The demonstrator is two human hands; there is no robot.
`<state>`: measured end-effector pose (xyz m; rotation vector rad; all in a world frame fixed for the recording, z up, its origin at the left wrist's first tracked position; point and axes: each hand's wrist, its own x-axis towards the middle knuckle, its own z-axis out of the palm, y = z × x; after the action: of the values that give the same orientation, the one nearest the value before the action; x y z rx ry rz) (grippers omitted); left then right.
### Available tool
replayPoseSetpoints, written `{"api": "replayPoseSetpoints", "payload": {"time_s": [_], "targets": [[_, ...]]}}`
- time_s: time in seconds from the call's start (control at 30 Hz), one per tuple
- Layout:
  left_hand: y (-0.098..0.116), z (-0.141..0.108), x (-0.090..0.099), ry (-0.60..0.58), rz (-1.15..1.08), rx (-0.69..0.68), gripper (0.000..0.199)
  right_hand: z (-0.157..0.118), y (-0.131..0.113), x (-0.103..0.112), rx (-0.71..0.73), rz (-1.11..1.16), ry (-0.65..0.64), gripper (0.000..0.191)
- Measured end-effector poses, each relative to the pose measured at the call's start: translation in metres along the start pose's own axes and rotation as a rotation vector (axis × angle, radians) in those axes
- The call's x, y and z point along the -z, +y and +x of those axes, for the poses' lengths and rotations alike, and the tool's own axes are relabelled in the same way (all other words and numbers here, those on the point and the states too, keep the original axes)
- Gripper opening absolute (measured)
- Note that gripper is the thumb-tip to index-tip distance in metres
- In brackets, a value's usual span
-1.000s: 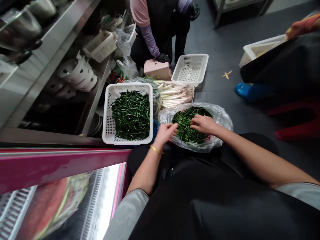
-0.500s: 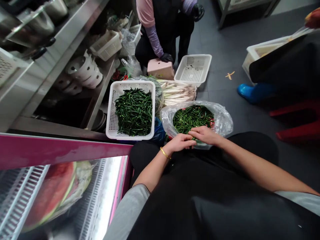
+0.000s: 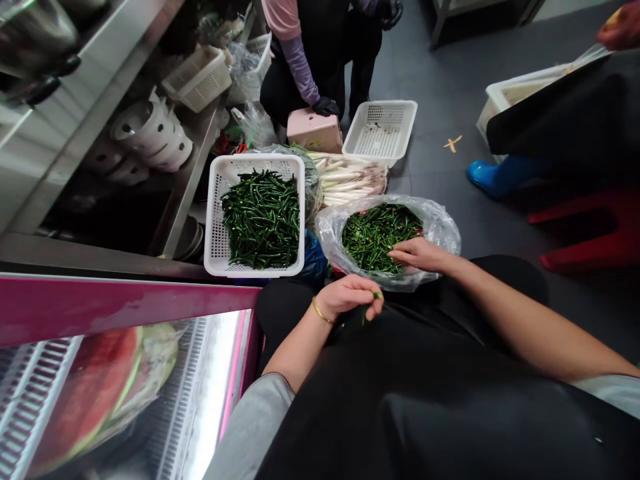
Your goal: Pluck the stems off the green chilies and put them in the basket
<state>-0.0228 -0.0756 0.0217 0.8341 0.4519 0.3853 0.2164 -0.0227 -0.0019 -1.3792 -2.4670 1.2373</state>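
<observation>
My left hand, with a gold bangle at the wrist, is closed over my lap. A green chili pepper shows partly between its fingertips, mostly hidden by them. My right hand hovers at the near side of a clear plastic bag, its thumb and fingers pinched together. Anything held in that pinch is too small to make out. Inside the open bag lies a heap of thin green stems. To the left, a white perforated basket holds many dark green chili peppers.
Pale long-stemmed vegetables lie behind the bag, beside an upturned pink stool and another white basket. A co-worker's gloved hand rests on the stool. A glass-topped cooler borders my left; a red stool stands right.
My hands, close together before, are now apart. The left has moved slightly down, showing a bit of green pepper; the right has lifted away over the bag. The view has shifted slightly.
</observation>
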Motion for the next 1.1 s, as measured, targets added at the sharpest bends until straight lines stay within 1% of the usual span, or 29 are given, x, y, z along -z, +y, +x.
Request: {"api": "replayPoseSetpoints", "payload": {"time_s": [0.03,0.07,0.1,0.13,0.2,0.23,0.27,0.3,0.37,0.43,0.47,0.5,0.57,0.67,0.7,0.73,0.8,0.83,0.87,0.9,0.93,1.0,1.07,1.1], "targets": [[0.0,-0.002,0.004,0.094,-0.056,-0.072,0.04,0.01,0.003,0.001,-0.047,-0.208,0.112,0.04],[0.001,-0.004,0.009,0.193,-0.112,-0.143,0.037,0.019,0.004,-0.002,-0.052,-0.371,0.182,0.035],[0.002,-0.005,0.013,0.285,-0.162,-0.209,0.033,0.028,0.001,-0.006,-0.016,-0.494,0.221,0.034],[0.005,-0.007,0.018,0.368,-0.202,-0.264,0.03,0.036,-0.004,-0.013,0.047,-0.572,0.226,0.033],[0.012,-0.009,0.026,0.522,-0.235,-0.332,0.031,0.05,-0.015,-0.025,0.202,-0.644,0.155,0.027],[0.016,-0.01,0.029,0.592,-0.226,-0.337,0.033,0.055,-0.019,-0.028,0.25,-0.651,0.121,0.027],[0.018,-0.009,0.032,0.652,-0.2,-0.321,0.035,0.059,-0.02,-0.028,0.266,-0.64,0.107,0.029],[0.02,-0.008,0.035,0.706,-0.157,-0.289,0.035,0.062,-0.019,-0.025,0.256,-0.608,0.125,0.029],[0.022,0.0,0.039,0.801,-0.017,-0.239,0.031,0.061,-0.013,-0.013,0.194,-0.471,0.251,0.027],[0.021,0.013,0.04,0.868,0.202,-0.254,0.029,0.054,-0.008,0.002,0.111,-0.25,0.398,0.024],[0.021,0.021,0.04,0.866,0.328,-0.276,0.029,0.049,-0.008,0.008,0.085,-0.127,0.436,0.023],[0.02,0.029,0.039,0.838,0.446,-0.3,0.028,0.044,-0.01,0.012,0.071,-0.012,0.444,0.022],[0.02,0.044,0.036,0.73,0.608,-0.31,0.027,0.034,-0.019,0.014,0.086,0.151,0.428,0.023],[0.021,0.05,0.03,0.584,0.652,-0.238,0.029,0.022,-0.032,0.012,0.152,0.234,0.454,0.023],[0.02,0.048,0.028,0.545,0.643,-0.213,0.03,0.019,-0.033,0.011,0.164,0.272,0.423,0.024],[0.02,0.044,0.024,0.5,0.63,-0.196,0.031,0.017,-0.033,0.011,0.168,0.335,0.352,0.026],[0.019,0.033,0.018,0.411,0.599,-0.185,0.031,0.015,-0.027,0.012,0.156,0.515,0.162,0.033],[0.018,0.028,0.016,0.379,0.574,-0.187,0.031,0.015,-0.021,0.012,0.14,0.6,0.103,0.037],[0.016,0.023,0.015,0.369,0.533,-0.189,0.03,0.016,-0.015,0.011,0.118,0.654,0.088,0.04],[0.014,0.018,0.015,0.383,0.471,-0.193,0.029,0.018,-0.008,0.008,0.087,0.654,0.118,0.042],[0.012,0.015,0.018,0.41,0.384,-0.197,0.029,0.02,-0.002,0.003,0.05,0.589,0.167,0.042],[0.007,0.011,0.026,0.463,0.158,-0.216,0.029,0.026,0.011,-0.01,-0.033,0.298,0.208,0.041],[0.003,0.01,0.036,0.473,-0.025,-0.233,0.032,0.034,0.021,-0.024,-0.095,-0.048,0.157,0.032],[0.002,0.01,0.04,0.469,-0.068,-0.235,0.033,0.037,0.025,-0.03,-0.114,-0.171,0.124,0.025]]}}
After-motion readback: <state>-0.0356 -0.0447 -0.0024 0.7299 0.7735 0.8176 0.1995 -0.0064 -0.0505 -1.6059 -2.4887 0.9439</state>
